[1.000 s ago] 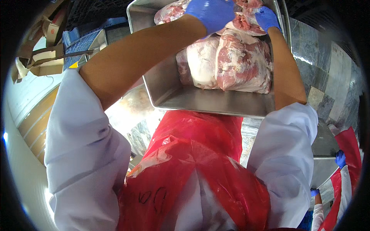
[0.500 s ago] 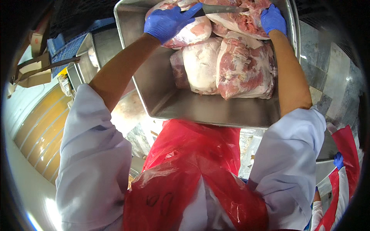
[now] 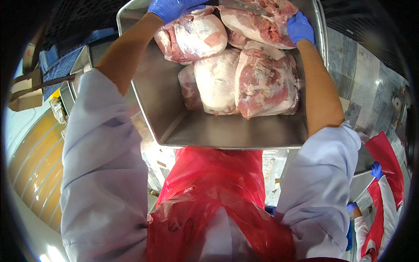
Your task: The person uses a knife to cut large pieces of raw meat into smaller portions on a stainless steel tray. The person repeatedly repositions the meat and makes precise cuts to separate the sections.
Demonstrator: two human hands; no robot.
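At the top edge my left hand [image 3: 172, 8], in a blue glove, is closed on a knife [image 3: 240, 5]; its handle is mostly hidden by the hand and the frame edge. The blade lies across a large raw cut of meat [image 3: 257, 24] with a fatty pale side. My right hand [image 3: 301, 28], also gloved in blue, grips the right end of that cut, its fingertips partly hidden against the meat. Several more cuts lie in the deep metal tub [image 3: 196, 137]: a pale one [image 3: 216, 83], a red-and-white one [image 3: 267, 83] and one [image 3: 192, 37] below my left hand.
The tub's near rim meets my red plastic apron [image 3: 214, 174]. At the lower right, a co-worker's blue-gloved hand [image 3: 376, 170] is near a red apron. Blue crates [image 3: 65, 61] and a cardboard box [image 3: 26, 94] stand at the left. Grey tiled floor [image 3: 362, 70] shows on the right.
My left hand and the knife have moved up and left toward the frame's top edge. The tub and meat sit slightly lower and further left in view. My right hand stays on the same cut.
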